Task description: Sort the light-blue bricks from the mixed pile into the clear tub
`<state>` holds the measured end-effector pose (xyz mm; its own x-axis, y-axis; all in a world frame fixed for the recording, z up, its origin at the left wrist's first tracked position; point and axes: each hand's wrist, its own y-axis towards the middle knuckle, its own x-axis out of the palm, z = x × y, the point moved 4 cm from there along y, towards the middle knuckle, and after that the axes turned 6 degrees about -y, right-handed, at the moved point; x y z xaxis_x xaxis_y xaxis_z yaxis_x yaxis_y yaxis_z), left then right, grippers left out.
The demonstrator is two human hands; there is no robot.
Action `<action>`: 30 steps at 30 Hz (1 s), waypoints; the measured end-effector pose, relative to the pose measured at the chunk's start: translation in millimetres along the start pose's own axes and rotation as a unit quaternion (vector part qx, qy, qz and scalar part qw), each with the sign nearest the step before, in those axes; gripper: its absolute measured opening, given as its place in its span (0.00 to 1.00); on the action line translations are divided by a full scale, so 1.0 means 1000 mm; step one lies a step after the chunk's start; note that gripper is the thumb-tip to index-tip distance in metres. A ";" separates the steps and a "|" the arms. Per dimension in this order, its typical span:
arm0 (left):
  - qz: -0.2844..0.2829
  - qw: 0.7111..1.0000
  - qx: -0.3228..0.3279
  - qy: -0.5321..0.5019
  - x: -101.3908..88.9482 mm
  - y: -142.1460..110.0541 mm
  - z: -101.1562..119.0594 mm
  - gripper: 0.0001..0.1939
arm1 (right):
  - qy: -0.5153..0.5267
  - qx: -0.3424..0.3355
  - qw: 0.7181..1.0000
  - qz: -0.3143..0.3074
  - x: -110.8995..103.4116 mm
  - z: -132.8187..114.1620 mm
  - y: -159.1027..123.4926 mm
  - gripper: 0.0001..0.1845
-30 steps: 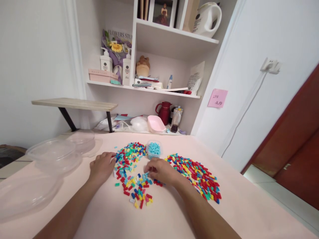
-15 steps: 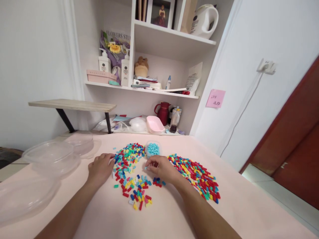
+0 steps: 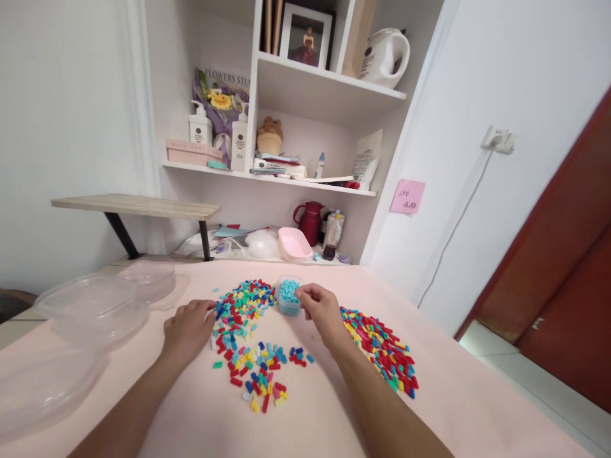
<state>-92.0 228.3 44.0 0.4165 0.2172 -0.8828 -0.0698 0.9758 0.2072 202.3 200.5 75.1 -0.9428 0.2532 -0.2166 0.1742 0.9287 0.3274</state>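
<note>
Bricks [image 3: 288, 290], all light blue, are heaped in a small clear tub [image 3: 289, 311], which we find upright on the pale pink table [image 3: 315, 423], toward its back and near the middle. Our right hand [image 3: 321, 310] is at the tub's right side, thumb and forefinger drawn narrow by the rim; we cannot tell whether a brick sits between them. Just left of the tub spreads a loose multicoloured pile [image 3: 245, 298], trailing toward us in a curve of red, yellow, green, blue and white pieces. Our left hand [image 3: 188, 329] rests at that pile's left edge, fingers loosely bent and close together, back turned up; we cannot tell if the tips hold anything. Beyond our right wrist lies a second, denser pile [image 3: 382, 348], much of it red.

Farther left, we have clear plastic containers [image 3: 90, 302] ranged along the table, below a wooden riser [image 3: 136, 205] on black legs. Behind the tub we see a pink tray [image 3: 294, 244], a dark red jug [image 3: 310, 222] and a bottle of dark liquid [image 3: 332, 239], all under white shelves [image 3: 329, 76]. On the right, a pink note [image 3: 407, 196] is stuck up.
</note>
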 end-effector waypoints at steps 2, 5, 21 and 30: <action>0.004 1.000 0.000 0.000 0.000 0.000 0.000 0.21 | -0.008 -0.003 0.999 0.052 -0.007 0.008 0.008 0.19; 0.009 1.000 -0.001 0.002 -0.001 0.000 -0.001 0.21 | -0.016 0.000 0.999 0.051 -0.013 0.017 0.015 0.22; -0.003 1.000 -0.003 0.009 0.001 0.001 0.000 0.22 | -0.132 -0.044 0.924 -0.355 0.020 0.001 -0.028 0.12; 0.010 1.000 -0.002 0.009 0.001 0.001 0.000 0.21 | -0.219 -0.102 0.907 -0.344 0.026 0.006 -0.026 0.16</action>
<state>-91.9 230.1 42.9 0.3993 0.2380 -0.8854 -0.0815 0.9711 0.2243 174.6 184.6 55.5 -0.5976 -0.2425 -0.7643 -0.5116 0.8492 0.1306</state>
